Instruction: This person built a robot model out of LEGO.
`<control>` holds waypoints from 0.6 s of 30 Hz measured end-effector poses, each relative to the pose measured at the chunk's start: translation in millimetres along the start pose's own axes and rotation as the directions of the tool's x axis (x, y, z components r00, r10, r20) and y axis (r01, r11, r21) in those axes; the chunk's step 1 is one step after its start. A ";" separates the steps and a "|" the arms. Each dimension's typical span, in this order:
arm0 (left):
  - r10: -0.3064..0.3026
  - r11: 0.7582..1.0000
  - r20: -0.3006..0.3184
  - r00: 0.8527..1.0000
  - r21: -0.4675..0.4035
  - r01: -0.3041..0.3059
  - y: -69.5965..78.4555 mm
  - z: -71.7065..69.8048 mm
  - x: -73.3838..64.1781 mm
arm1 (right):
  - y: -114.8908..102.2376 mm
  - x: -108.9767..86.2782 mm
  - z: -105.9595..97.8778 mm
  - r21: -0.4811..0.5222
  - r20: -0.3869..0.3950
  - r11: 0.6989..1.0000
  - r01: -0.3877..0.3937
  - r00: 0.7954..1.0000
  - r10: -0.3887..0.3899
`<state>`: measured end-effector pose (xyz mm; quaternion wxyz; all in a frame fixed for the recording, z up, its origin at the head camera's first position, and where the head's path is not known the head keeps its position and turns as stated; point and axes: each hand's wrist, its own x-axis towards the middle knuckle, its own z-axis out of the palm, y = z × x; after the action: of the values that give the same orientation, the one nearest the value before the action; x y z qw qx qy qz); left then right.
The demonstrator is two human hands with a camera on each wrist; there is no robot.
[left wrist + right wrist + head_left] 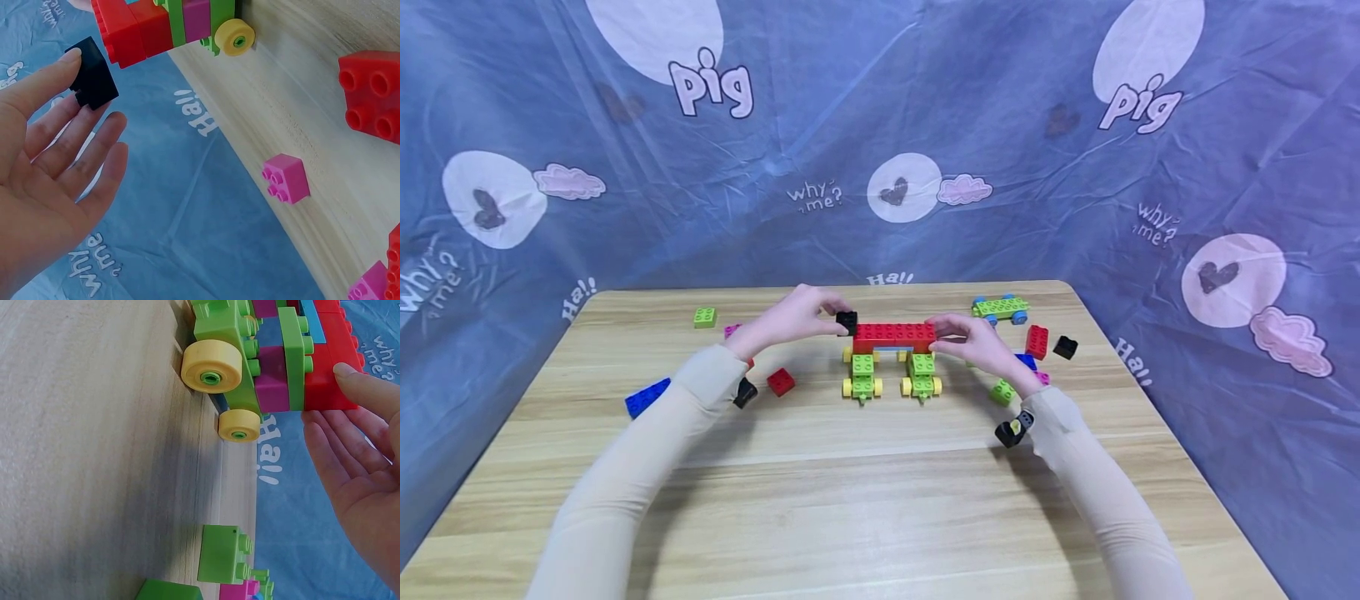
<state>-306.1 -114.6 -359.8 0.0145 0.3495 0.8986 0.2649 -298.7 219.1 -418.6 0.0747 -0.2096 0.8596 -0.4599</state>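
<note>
My left hand (799,314) pinches a black brick (94,74) between thumb and fingertips, its other fingers spread loosely. The brick is at the left end of a long red block layer (893,337); a gap shows between the two in the left wrist view. That red layer tops a build on two green wheeled bases (862,383) with yellow wheels (211,366). Purple bricks (272,378) and a green plate (292,359) sit between base and red layer. At the right end, my right hand (967,340) holds the red layer, thumb on one side, fingers against the other.
Left of the build lie a red brick (781,382), a blue brick (647,398) and a green brick (705,317). To the right are a blue-wheeled green base (1000,308), a red brick (1037,340), a black brick (1065,347) and a toy figure (1015,429) near the right wrist.
</note>
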 end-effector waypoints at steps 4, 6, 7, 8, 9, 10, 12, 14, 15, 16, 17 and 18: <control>-0.015 1.000 0.007 1.000 -0.013 0.015 0.0 2.5 1.0 | -0.7 -0.1 0.1 -0.009 -0.003 1.000 0.000 1.000 0.000; -0.014 1.000 0.007 1.000 -0.019 0.014 0.5 3.5 1.2 | -1.1 -0.5 0.2 -0.011 -0.004 1.000 0.006 1.000 -0.006; -0.015 1.000 0.007 1.000 -0.023 0.015 0.8 4.0 1.2 | -1.1 -0.7 0.2 -0.010 -0.003 1.000 0.008 1.000 -0.008; -0.015 1.000 0.006 1.000 -0.023 0.015 0.9 4.6 1.1 | -1.1 -0.8 0.3 -0.011 -0.003 1.000 0.010 1.000 -0.010; -0.012 1.000 0.003 1.000 -0.018 0.012 0.7 5.4 1.0 | -0.9 -1.0 0.4 -0.012 -0.003 1.000 0.010 1.000 -0.010; -0.009 1.000 -0.002 1.000 -0.014 0.009 0.9 6.2 0.7 | -0.6 -1.1 0.4 -0.014 -0.002 1.000 0.010 1.000 -0.010; -0.009 1.000 -0.018 1.000 -0.010 0.009 0.8 7.8 0.3 | -0.5 -1.0 0.5 -0.014 -0.001 1.000 0.006 1.000 -0.006; -0.014 1.000 -0.034 0.999 -0.011 0.013 0.7 9.7 -0.6 | -0.8 -0.9 0.4 -0.014 -0.001 1.000 0.001 1.000 -0.001; -0.015 1.000 -0.041 0.999 -0.014 0.014 0.7 10.7 -1.0 | -1.1 -0.8 0.4 -0.014 -0.001 1.000 0.000 1.000 0.000; -0.019 1.000 -0.047 0.999 -0.022 0.018 1.0 11.6 -1.6 | -1.3 -0.8 0.4 -0.014 0.000 1.000 0.001 1.000 -0.001; -0.024 0.999 -0.050 0.998 -0.031 0.023 1.0 12.4 -2.1 | -1.3 -0.8 0.3 -0.015 0.000 1.000 0.001 1.000 -0.001; -0.027 0.999 -0.051 0.998 -0.036 0.025 1.0 13.4 -2.6 | -1.3 -0.9 0.2 -0.015 0.000 1.000 0.002 1.000 -0.002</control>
<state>-300.6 -109.4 -371.2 0.0009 0.3306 0.8982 0.2896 -297.4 218.6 -417.8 0.0725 -0.2110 0.8628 -0.4536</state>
